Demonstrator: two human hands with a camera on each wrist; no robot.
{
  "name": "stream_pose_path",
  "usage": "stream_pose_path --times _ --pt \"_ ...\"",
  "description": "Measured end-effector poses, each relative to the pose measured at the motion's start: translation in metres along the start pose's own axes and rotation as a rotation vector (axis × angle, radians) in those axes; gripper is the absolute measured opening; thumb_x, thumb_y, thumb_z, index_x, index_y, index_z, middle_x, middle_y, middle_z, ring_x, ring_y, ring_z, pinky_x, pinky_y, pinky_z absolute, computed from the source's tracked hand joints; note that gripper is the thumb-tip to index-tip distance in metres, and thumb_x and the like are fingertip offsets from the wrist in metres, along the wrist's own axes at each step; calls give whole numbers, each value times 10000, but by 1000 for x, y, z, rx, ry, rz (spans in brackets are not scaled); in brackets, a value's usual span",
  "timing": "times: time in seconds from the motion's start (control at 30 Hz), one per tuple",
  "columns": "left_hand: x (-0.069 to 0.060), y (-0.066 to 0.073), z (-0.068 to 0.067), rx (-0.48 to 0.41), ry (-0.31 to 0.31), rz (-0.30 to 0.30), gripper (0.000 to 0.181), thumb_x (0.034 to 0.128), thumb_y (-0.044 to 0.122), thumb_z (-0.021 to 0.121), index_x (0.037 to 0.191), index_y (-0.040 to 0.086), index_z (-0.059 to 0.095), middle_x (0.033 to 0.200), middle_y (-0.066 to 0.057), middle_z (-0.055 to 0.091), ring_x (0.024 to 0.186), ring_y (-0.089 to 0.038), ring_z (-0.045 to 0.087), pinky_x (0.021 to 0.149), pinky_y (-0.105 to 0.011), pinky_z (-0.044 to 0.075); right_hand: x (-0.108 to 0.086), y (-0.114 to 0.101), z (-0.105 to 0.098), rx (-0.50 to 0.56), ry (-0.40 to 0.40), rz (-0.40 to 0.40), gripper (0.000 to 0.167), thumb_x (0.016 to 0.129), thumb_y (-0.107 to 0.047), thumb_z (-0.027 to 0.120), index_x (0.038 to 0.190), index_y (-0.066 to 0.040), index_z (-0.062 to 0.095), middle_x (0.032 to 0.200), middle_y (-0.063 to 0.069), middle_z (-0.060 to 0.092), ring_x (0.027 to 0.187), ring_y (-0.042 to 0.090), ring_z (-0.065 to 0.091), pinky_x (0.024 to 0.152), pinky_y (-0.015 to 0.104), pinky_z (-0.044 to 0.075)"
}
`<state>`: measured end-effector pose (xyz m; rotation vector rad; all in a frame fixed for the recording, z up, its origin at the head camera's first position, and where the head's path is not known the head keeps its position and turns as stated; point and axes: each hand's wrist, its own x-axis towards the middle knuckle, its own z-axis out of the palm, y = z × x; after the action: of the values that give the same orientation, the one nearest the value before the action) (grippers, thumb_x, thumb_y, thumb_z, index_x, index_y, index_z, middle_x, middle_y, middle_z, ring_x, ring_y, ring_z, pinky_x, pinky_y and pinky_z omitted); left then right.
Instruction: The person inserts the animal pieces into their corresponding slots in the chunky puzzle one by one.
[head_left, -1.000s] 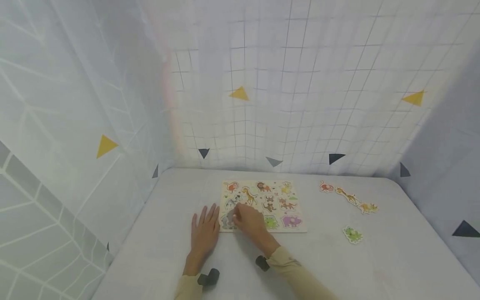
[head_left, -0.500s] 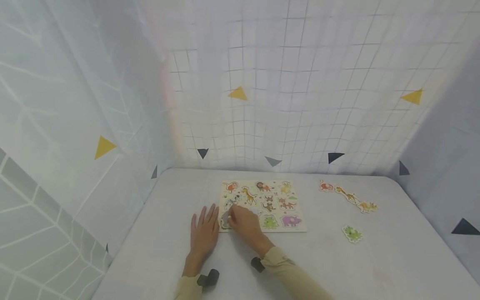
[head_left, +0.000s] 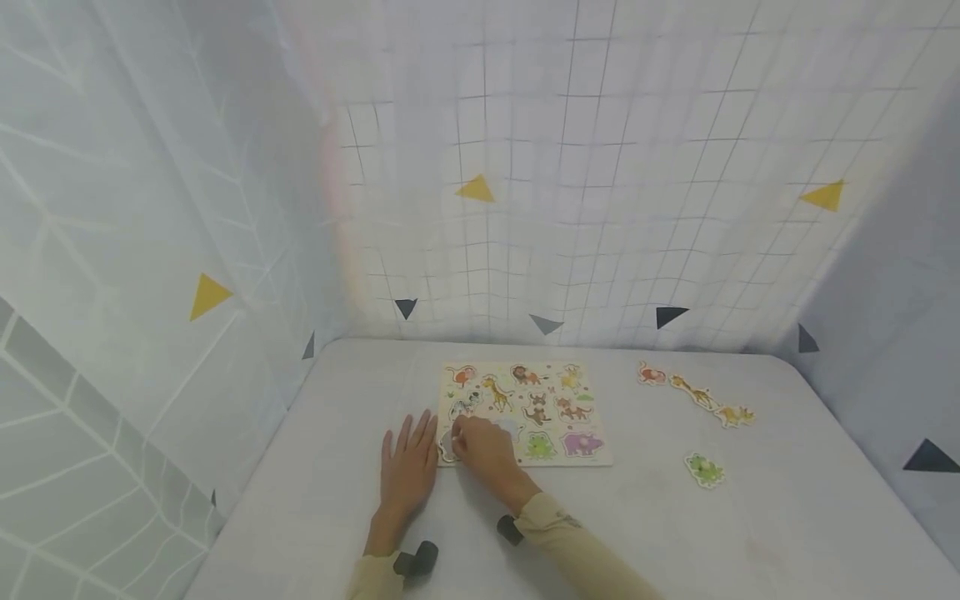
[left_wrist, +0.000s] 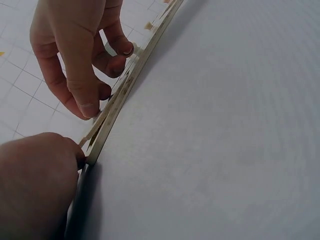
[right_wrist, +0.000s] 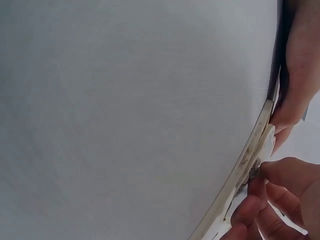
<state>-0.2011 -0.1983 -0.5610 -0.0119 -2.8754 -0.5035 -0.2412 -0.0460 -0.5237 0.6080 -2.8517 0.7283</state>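
A wooden animal puzzle board (head_left: 606, 457) lies flat on the table. At its lower left corner my right hand (head_left: 486, 450) pinches a grey animal puzzle piece (head_left: 447, 447) between thumb and fingers. Seen edge-on in the left wrist view, the piece (left_wrist: 91, 132) is tilted against the board, one end raised above its face. The right wrist view has the right fingertips (right_wrist: 263, 172) at a small grey knob on it. My left hand (head_left: 410, 462) rests on the table with fingers extended, its fingertips touching the board's left edge. Part of the grey piece is hidden behind the right hand.
Loose pieces lie to the right of the board: a red monkey (head_left: 652, 373), a giraffe (head_left: 693, 392), a yellow-orange animal (head_left: 735, 415) and a green frog (head_left: 705, 470). Patterned fabric walls (head_left: 525, 208) stand behind and beside the white-covered table (head_left: 652, 533).
My right hand has shifted slightly left with the grey piece, toward the board's lower left corner. The left hand stays in place by the board's edge, and the loose pieces have not moved.
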Motion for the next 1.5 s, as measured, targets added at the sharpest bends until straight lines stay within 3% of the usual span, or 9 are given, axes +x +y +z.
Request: stream_pose_path --times 0.33,0.63,0.8,1.23,1.5 --pt "-2 2 -2 -6 -3 -1 479 1089 271 439 1551 147 465 1654 -40 424 1571 -348 323 1298 -640 178 2 -3 1 -36 -34 23 48 938 -172 708 928 -130 687 815 -4 703 695 112 612 600 232 502" --pt "0 0 4 1 6 0 483 1090 286 430 1556 162 457 1657 -34 419 1578 -340 311 1300 -636 173 3 -3 0 -32 -73 -43 67 969 -124 669 960 -61 650 838 47 679 752 152 609 722 290 563" --pt "-1 1 4 4 26 6 476 1079 271 455 1539 152 482 1640 -41 447 1561 -349 341 1289 -640 194 0 -4 -2 -26 -73 -65 66 972 -118 662 963 -57 639 833 49 657 743 152 584 717 295 555" --pt "-3 0 -2 12 10 11 484 1077 270 455 1545 149 472 1647 -49 435 1562 -357 336 1285 -649 193 -3 -7 -10 -88 -97 -57 113 991 -193 661 1022 -98 714 907 32 735 825 171 682 724 294 588" --pt "-2 1 0 35 4 11 486 1085 283 443 1552 151 461 1652 -43 427 1565 -347 332 1292 -645 191 -4 -1 -11 -123 -97 -72 150 985 -199 664 1085 -143 762 913 9 732 806 145 653 691 261 566"
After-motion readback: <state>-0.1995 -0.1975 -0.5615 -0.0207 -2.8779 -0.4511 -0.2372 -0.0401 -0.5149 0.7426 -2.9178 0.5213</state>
